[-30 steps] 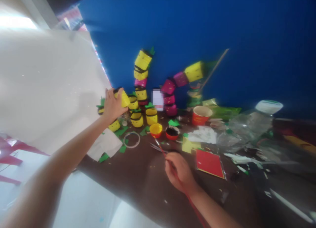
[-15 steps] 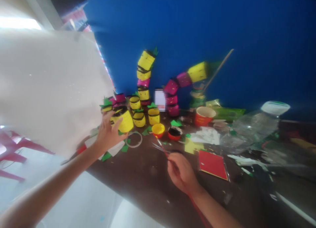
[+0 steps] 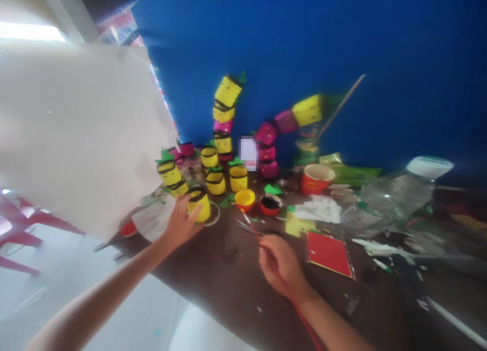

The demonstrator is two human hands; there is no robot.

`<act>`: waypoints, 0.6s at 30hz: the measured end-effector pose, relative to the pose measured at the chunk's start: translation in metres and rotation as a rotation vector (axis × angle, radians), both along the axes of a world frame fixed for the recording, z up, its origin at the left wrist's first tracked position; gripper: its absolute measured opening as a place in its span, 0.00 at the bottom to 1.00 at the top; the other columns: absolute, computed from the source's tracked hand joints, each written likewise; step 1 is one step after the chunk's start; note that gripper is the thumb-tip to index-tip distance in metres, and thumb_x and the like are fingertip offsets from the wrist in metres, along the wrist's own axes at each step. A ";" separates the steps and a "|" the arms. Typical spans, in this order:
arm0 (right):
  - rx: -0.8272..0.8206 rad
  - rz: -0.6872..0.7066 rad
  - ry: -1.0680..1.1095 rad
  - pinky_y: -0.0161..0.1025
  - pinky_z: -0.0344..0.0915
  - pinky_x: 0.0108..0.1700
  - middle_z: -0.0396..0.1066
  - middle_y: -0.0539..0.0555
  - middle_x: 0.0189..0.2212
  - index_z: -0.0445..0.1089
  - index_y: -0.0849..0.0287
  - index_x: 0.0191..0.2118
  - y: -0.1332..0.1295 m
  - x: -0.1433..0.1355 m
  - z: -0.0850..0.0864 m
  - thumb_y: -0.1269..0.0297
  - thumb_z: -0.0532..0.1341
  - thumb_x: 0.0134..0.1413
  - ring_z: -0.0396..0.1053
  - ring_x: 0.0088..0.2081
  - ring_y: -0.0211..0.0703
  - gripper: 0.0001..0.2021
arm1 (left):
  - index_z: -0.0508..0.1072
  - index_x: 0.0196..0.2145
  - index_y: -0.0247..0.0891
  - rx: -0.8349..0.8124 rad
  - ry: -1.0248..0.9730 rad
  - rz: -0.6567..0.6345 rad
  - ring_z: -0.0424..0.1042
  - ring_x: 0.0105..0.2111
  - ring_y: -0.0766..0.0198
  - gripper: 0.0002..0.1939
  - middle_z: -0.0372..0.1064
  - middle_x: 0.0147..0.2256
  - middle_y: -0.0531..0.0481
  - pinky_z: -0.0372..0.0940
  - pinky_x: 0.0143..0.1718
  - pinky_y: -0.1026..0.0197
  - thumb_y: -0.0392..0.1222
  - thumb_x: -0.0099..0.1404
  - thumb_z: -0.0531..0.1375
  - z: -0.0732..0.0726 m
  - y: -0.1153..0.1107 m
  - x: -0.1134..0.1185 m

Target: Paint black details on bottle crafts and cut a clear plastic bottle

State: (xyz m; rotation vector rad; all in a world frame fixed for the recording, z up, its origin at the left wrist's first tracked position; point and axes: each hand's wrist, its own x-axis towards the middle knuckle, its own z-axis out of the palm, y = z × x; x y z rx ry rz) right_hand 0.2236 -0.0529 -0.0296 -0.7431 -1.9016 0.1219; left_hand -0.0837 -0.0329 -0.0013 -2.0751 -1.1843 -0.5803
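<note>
The left hand [image 3: 181, 222] curves around a yellow cup [image 3: 200, 207], thumb and fingers spread to its width; the cup hides part of a pale ring [image 3: 219, 215]; the right hand [image 3: 280, 265] pinches a red brush [image 3: 254, 231], bristles near a paint pot [image 3: 245, 201].

From where I stand I can't read a single word or number on this table [image 3: 228, 272]. The red paper cup [image 3: 318, 184] seems to carry some small pale print on its front, though it's too blurred for me to be sure, and the white panel [image 3: 249, 149] near the blue wall [image 3: 304, 41] is broken into blocky squares, with a reddish patch low down that yields no letters.
</note>
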 end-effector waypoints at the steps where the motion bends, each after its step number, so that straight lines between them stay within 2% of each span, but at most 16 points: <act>1: -0.001 0.001 0.000 0.42 0.70 0.39 0.71 0.54 0.32 0.64 0.56 0.40 0.000 0.000 0.000 0.75 0.55 0.54 0.72 0.34 0.43 0.09 | 0.56 0.54 0.39 -0.001 -0.007 -0.004 0.58 0.57 0.41 0.34 0.53 0.54 0.31 0.61 0.52 0.35 0.40 0.52 0.66 -0.001 0.002 0.000; 9: -0.003 0.005 -0.002 0.42 0.70 0.38 0.71 0.54 0.32 0.64 0.56 0.40 0.000 0.001 0.000 0.76 0.55 0.54 0.71 0.34 0.43 0.09 | 0.55 0.54 0.42 0.023 -0.043 -0.025 0.60 0.55 0.42 0.34 0.54 0.53 0.33 0.62 0.52 0.36 0.43 0.52 0.66 -0.009 0.015 0.008; 18: 0.002 0.003 0.002 0.43 0.70 0.38 0.71 0.55 0.32 0.64 0.57 0.40 0.000 0.001 0.000 0.76 0.55 0.54 0.72 0.35 0.44 0.10 | 0.60 0.50 0.41 0.052 -0.104 -0.171 0.60 0.56 0.43 0.32 0.55 0.54 0.33 0.62 0.52 0.35 0.40 0.49 0.68 -0.014 0.016 0.022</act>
